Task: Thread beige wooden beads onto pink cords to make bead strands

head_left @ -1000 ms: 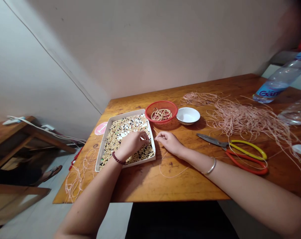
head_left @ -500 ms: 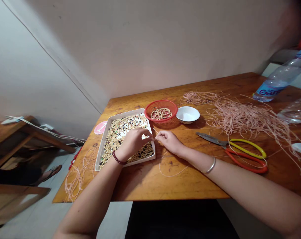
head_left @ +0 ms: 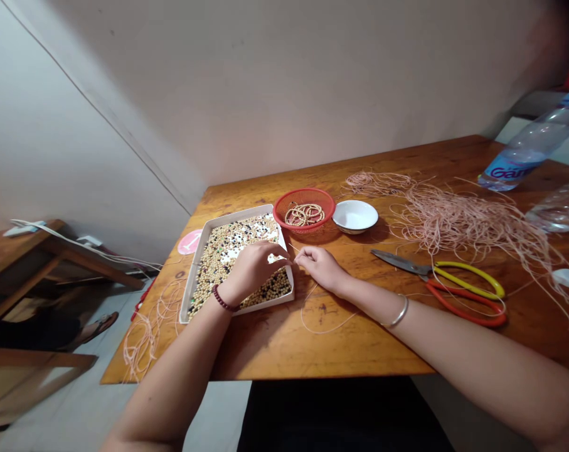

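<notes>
My left hand (head_left: 255, 269), with a dark red bead bracelet at the wrist, reaches over the right side of a white tray (head_left: 237, 312) of tan and black beads. Its thumb and fingertips pinch together near the tray's edge; what lies between them is too small to make out. Close beside it, their fingertips almost meeting, my right hand (head_left: 320, 269) is closed on a thin pinkish string (head_left: 318, 332). The string trails below that hand in a loop on the wooden table. A silver bangle circles the right wrist.
Behind the hands stand a red basket (head_left: 304, 230) with beaded loops inside and a white bowl (head_left: 354, 216). To the right are scissors (head_left: 425, 271) with yellow and orange handles, a heap of pink string (head_left: 472, 216) and plastic bottles (head_left: 514, 164). More string (head_left: 145, 339) lies at the left edge.
My right fingertips have shifted very slightly beside the left ones. Otherwise both hands and the things on the table stay where they were.
</notes>
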A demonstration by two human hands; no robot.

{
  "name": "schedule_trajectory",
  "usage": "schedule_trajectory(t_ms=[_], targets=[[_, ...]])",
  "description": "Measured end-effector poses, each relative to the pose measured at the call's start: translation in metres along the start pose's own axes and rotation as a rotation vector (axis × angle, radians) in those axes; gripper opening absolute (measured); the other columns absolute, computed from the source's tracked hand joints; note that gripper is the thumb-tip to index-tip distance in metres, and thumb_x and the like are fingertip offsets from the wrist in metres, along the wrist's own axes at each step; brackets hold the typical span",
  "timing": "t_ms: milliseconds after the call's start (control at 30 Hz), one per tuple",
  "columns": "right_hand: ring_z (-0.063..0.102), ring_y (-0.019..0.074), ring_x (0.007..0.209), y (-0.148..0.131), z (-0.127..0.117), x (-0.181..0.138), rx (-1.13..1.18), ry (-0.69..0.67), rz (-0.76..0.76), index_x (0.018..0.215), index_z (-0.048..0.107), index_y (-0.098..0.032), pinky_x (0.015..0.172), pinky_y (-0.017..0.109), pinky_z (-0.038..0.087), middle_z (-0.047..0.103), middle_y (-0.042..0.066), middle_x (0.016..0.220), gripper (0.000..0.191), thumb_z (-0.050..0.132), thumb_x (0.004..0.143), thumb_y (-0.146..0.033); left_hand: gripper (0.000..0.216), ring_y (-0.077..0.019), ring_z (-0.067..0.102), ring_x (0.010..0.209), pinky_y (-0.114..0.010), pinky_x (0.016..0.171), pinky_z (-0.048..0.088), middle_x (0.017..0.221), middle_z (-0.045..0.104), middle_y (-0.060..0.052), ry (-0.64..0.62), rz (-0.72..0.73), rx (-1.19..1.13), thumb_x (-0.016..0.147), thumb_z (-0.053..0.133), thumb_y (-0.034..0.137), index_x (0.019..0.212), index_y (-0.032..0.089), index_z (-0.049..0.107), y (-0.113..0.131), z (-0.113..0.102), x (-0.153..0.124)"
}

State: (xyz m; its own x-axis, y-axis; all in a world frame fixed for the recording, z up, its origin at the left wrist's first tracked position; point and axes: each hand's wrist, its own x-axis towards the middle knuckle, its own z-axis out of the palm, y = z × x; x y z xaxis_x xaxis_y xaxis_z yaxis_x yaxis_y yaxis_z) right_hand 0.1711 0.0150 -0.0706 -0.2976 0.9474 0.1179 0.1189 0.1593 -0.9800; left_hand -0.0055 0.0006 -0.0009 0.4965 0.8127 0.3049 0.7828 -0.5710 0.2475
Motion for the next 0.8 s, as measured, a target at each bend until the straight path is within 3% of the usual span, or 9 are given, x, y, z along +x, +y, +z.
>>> schedule_trajectory(t_ms=[400,633,700,800], targets=[[0.043,0.0113,0.058,-0.0015,0.0002,-0.0006,0.045,-0.043,0.002,0.064,0.054,-0.017,0.057,0.025,0.032,0.050,-0.002,0.060,0.017,0.050,0.074,-0.030,0.013,-0.0129,0.059,0.069,-0.024,0.064,0.043,0.078,0.067,-0.001,-0.014,0.051,-0.031,0.083,0.063,0.035,0.085,0.024,0.070,-0.0012,0.0033,0.0001],[0.046,0.0119,0.060,-0.0028,0.0011,-0.0016,0.088,-0.139,-0.034,0.069,0.060,-0.015,0.060,0.025,0.034,0.056,0.000,0.064,0.028,0.056,0.077,-0.042,0.022,-0.0153,0.060,0.075,-0.026,0.069,0.043,0.081,0.068,-0.003,-0.029,0.057,-0.038,0.082,0.062,0.042,0.081,0.020,0.066,0.0013,-0.0006,0.0001],[0.045,0.0116,0.059,-0.0030,0.0006,-0.0017,0.085,-0.114,-0.012,0.069,0.060,-0.015,0.059,0.025,0.034,0.056,0.000,0.064,0.028,0.058,0.076,-0.042,0.027,-0.0166,0.060,0.076,-0.027,0.070,0.043,0.081,0.068,-0.004,-0.050,0.017,-0.003,0.084,0.057,0.046,0.082,0.020,0.066,-0.0001,-0.0031,0.0000],[0.043,0.0109,0.057,-0.0040,-0.0003,-0.0013,0.115,-0.054,0.017,0.069,0.058,-0.015,0.057,0.025,0.034,0.053,-0.001,0.062,0.026,0.059,0.074,-0.041,0.041,-0.0170,0.059,0.069,-0.026,0.061,0.040,0.077,0.066,-0.006,-0.061,-0.175,0.101,0.093,0.037,0.048,0.081,0.018,0.063,-0.0049,-0.0033,-0.0018]])
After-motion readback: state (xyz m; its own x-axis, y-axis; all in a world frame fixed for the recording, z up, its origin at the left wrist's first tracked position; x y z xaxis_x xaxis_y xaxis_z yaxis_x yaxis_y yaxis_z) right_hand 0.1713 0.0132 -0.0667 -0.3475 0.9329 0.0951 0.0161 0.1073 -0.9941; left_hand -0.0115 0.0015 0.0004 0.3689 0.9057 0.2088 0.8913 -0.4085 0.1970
